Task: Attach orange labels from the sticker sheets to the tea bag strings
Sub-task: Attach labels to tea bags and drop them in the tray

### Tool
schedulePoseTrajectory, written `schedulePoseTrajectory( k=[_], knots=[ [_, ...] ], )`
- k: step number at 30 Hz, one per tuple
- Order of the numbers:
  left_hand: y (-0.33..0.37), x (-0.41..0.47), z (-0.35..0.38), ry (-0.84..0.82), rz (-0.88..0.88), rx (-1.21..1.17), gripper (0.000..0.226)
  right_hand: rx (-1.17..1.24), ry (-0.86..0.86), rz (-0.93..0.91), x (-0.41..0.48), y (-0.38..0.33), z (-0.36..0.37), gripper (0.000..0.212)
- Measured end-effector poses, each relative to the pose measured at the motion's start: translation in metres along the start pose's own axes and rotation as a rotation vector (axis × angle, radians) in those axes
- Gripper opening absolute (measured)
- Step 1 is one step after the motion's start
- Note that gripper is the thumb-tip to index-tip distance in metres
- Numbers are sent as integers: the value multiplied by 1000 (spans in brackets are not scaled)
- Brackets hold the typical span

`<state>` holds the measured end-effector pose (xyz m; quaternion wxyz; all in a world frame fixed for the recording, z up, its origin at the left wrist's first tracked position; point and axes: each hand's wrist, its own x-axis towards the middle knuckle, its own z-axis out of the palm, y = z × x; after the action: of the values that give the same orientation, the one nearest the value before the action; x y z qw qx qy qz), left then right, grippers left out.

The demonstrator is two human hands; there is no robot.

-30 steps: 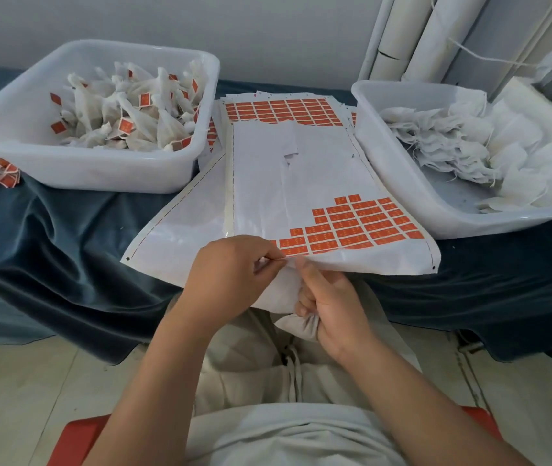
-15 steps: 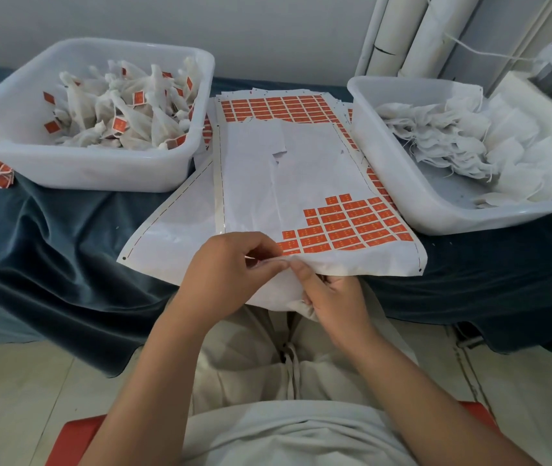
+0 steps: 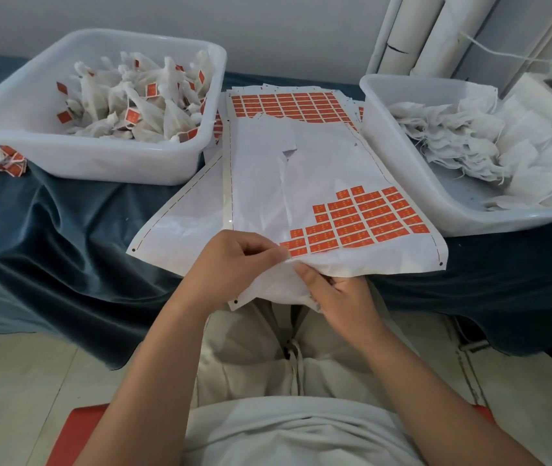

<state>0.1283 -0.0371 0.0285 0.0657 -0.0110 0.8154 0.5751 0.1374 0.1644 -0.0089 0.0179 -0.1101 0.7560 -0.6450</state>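
Fingertips of left hand pinch narrow on the nearest orange label at the overhanging edge of the sticker sheet, likely to peel it, right hand curled just below on what looks like a tea bag, string hidden; tub of labelled bags far left, unlabelled tub right.

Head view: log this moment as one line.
left hand: pinches sticker sheet near edge | right hand: grips tea bag below it | labelled bags: left bin | unlabelled bags: right bin
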Motion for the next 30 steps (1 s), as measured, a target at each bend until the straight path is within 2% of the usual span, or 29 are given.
schedulePoseTrajectory(
  k=[2, 5, 8, 9, 10, 12, 13, 15, 18, 20, 24, 28, 30],
  knots=[
    [1, 1, 5, 113, -6, -50, 17, 32, 15, 43, 0, 2, -2, 51],
    [4, 4, 14, 399, 52, -140, 16, 184, 152, 187, -7, -3, 5, 55],
    [8, 2, 15, 519, 49, -270, 16, 453, 243, 397, -19, -7, 29, 65],
    [9, 2, 15, 531, 34, -318, 16, 496, 225, 449, -23, -11, 37, 65],
    [11, 0, 14, 539, 19, -365, 16, 433, 156, 479, -27, -18, 44, 64],
    [17, -2, 13, 549, -2, -428, 16, 121, -88, 457, -38, -35, 51, 63],
    [20, -4, 13, 543, -7, -453, 16, 20, -189, 405, -43, -44, 52, 63],
    [28, -9, 15, 506, -20, -521, 17, 14, -216, 298, -46, -63, 48, 62],
    [39, -17, 20, 370, -37, -618, 17, 127, -4, 208, -34, -87, 26, 41],
    [45, -22, 28, 254, -11, -655, 19, 105, 82, 189, -20, -92, 9, 25],
    [50, -29, 44, 128, 51, -649, 23, 73, 42, 206, -10, -91, -5, 17],
    [49, -25, 42, 79, -20, -657, 39, -140, -50, 95, -2, -88, -21, 11],
    [49, -23, 34, 34, -19, -619, 39, -231, -120, 77, 2, -88, -32, 10]
  ],
)
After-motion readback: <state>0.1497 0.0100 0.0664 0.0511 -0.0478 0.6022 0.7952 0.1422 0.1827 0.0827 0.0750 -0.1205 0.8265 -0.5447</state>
